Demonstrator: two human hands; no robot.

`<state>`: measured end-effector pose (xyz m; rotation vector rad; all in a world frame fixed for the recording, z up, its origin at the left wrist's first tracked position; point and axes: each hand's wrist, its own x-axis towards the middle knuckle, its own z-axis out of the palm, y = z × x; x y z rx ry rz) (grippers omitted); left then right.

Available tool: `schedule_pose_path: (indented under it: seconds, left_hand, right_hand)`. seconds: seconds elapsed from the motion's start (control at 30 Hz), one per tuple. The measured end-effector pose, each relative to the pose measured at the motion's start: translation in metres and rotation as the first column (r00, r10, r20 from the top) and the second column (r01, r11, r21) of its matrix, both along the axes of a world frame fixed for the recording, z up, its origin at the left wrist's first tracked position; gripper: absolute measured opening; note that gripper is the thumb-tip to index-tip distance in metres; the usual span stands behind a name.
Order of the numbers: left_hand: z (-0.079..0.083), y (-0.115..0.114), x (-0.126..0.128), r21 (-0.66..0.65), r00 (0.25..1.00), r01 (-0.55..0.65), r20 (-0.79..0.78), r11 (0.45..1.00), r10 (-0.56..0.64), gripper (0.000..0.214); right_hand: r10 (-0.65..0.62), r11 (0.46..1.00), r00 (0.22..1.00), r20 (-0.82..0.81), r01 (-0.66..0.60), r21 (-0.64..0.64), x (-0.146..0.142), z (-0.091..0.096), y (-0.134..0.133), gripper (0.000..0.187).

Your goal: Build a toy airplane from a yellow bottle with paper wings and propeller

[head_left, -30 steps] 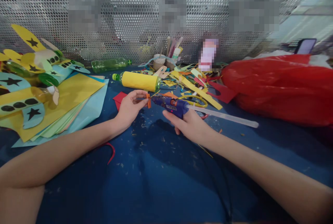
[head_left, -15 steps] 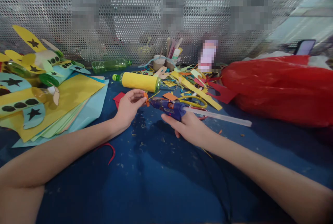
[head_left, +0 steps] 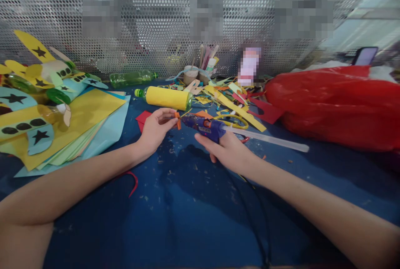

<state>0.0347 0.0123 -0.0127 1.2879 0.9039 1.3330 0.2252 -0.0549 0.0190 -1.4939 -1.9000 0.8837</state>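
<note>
Between thumb and fingers, my left hand (head_left: 158, 129) pinches a small orange paper piece (head_left: 178, 121). My right hand (head_left: 229, 148) is wrapped round the handle of a blue hot glue gun (head_left: 204, 127). Its nozzle points left and sits close by the orange piece; whether they touch I cannot tell. From the back of the gun sticks a long translucent glue stick (head_left: 275, 140). Behind my hands lies a green bottle wrapped in yellow paper (head_left: 168, 97). Yellow-handled scissors (head_left: 234, 121) rest just past the gun.
Paper-and-bottle planes (head_left: 25, 127) and stacked coloured paper (head_left: 103, 106) cover the left. A green bottle (head_left: 133, 78), pots of brushes (head_left: 190, 76) and paper scraps (head_left: 231, 102) lie along the perforated metal screen (head_left: 150, 23). At right sits a red plastic bag (head_left: 331, 110). A black cord (head_left: 250, 219) trails frontward.
The glue gun has shifted slightly right with my right hand, and its cord has swung left. My left hand and the orange piece have edged a little to the right.
</note>
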Motion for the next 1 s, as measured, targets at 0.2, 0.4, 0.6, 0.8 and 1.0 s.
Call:
schedule_pose_path:
  seconds: [0.2, 0.4, 0.6, 0.8, 1.0]
  left_hand:
    - [0.002, 0.0, -0.001, -0.014, 0.998, -0.059, 0.003, 0.998, 0.059, 0.022]
    - [0.002, 0.0, -0.002, -0.011, 0.997, -0.08, 0.012, 0.997, 0.081, 0.025]
    - [0.002, 0.001, -0.003, 0.007, 0.994, -0.109, 0.019, 0.994, 0.108, 0.026]
    - [0.003, 0.0, -0.003, -0.014, 0.992, -0.118, 0.045, 0.993, 0.118, 0.027]
    - [0.003, 0.0, -0.001, -0.018, 0.995, -0.082, 0.054, 0.996, 0.083, 0.025]
  right_hand:
    - [0.007, 0.999, 0.997, 0.08, -0.004, -0.04, -0.002, 0.004, -0.003, 0.037]
    - [0.034, 0.999, 0.999, 0.042, -0.033, -0.037, -0.003, 0.005, -0.004, 0.031]
    - [0.043, 0.996, 0.996, 0.075, -0.037, -0.076, -0.003, 0.008, -0.005, 0.029]
    - [0.006, 0.993, 0.998, -0.069, -0.014, -0.118, 0.001, 0.005, -0.002, 0.035]
    - [-0.204, 0.975, 0.943, -0.263, 0.171, -0.141, 0.031, 0.015, -0.013, 0.04]
